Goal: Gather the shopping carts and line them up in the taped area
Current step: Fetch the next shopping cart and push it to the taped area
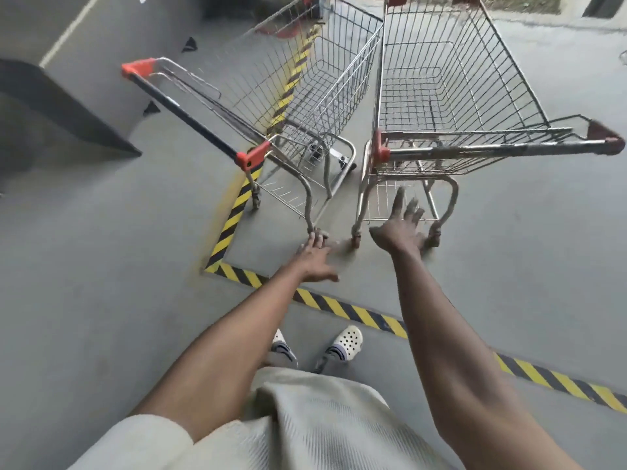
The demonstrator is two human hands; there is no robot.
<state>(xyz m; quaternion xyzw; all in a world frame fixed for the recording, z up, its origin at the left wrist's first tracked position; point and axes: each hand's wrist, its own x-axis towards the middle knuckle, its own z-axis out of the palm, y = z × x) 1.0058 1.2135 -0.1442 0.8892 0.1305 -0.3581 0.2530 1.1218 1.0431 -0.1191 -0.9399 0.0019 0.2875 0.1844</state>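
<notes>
Here, two silver wire shopping carts with red-capped handles stand side by side within the yellow-and-black striped floor tape (pixel 234 215). The left cart (pixel 298 79) sits skewed and the right cart (pixel 441 79) straighter. The left hand (pixel 315 256) and right hand (pixel 402 228) reach forward, fingers spread, gripping nothing, probably to straighten them.

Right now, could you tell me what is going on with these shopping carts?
A person stands just outside the striped floor tape, with both arms reaching toward two empty carts. The left hand and the right hand are open with fingers spread, and neither grips a handle. The left cart and the right cart stand side by side in the taped corner, angled so that their fronts nearly meet.
</notes>
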